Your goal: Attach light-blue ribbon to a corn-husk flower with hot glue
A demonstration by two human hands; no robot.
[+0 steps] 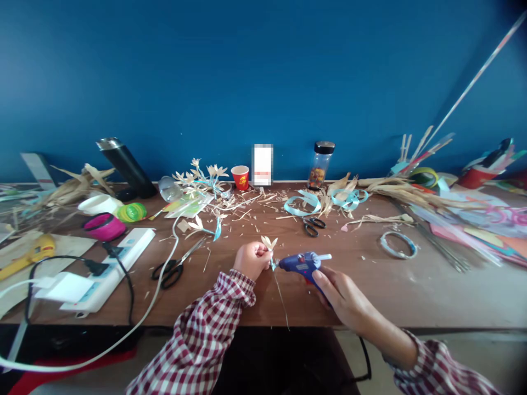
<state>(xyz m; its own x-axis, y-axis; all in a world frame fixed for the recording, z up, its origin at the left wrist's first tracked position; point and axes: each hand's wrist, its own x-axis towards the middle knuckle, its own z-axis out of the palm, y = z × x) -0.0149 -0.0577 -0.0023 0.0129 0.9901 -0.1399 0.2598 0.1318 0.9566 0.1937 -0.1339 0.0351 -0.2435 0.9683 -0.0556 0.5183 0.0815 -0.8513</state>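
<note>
My left hand point(253, 259) pinches a small pale flower point(269, 243) that looks made of dried husk, petals upward. Below the fingers its stem shows a light blue wrap, and a thin wire point(281, 299) hangs down toward the table's front edge. In my right hand point(348, 299) is a blue glue gun point(302, 264), my fingers wrapped round its handle. The nozzle points left and sits at the blue-wrapped stem; whether it touches, I cannot tell. A white glue stick point(324, 257) pokes out of the gun's back.
Scissors point(168, 273) lie left of my hands, beside a white power strip point(119, 269) with cables. Behind are more husk flowers point(201, 178), a red paper cup point(241, 178), black-handled scissors point(313, 226), and light blue ribbon point(302, 204). A tape roll point(398, 244) lies right.
</note>
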